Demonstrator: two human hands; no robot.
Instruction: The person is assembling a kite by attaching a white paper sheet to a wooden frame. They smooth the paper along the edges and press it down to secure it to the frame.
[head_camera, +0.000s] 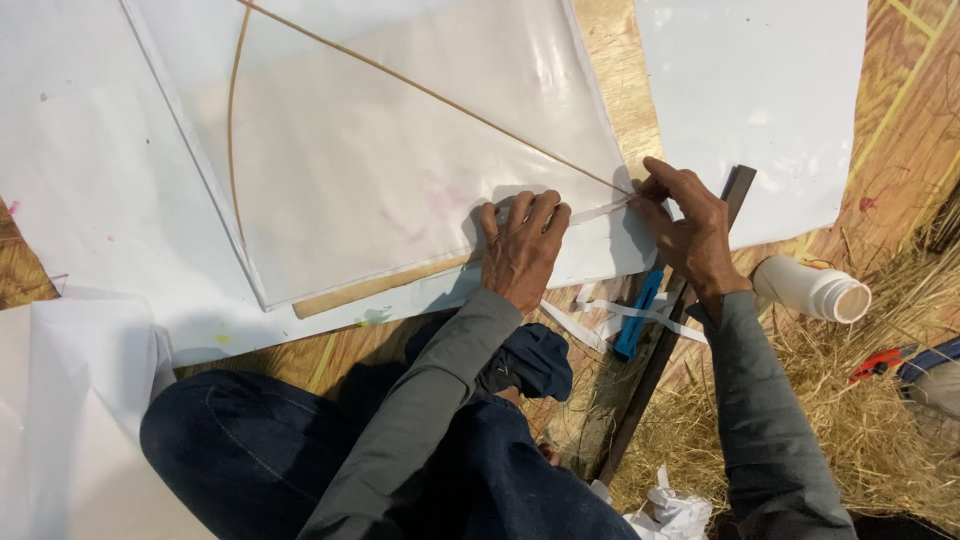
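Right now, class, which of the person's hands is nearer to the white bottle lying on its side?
Right. The right hand is just left of the white bottle; the left hand presses the sheet farther left.

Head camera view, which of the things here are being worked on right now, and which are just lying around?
In hand:
- left hand pressing flat on the translucent sheet
- right hand pinching the white strip at the thin stick tip

Lying about:
- white bottle on its side
- blue tool
- dark bar
- loose paper strips
- straw
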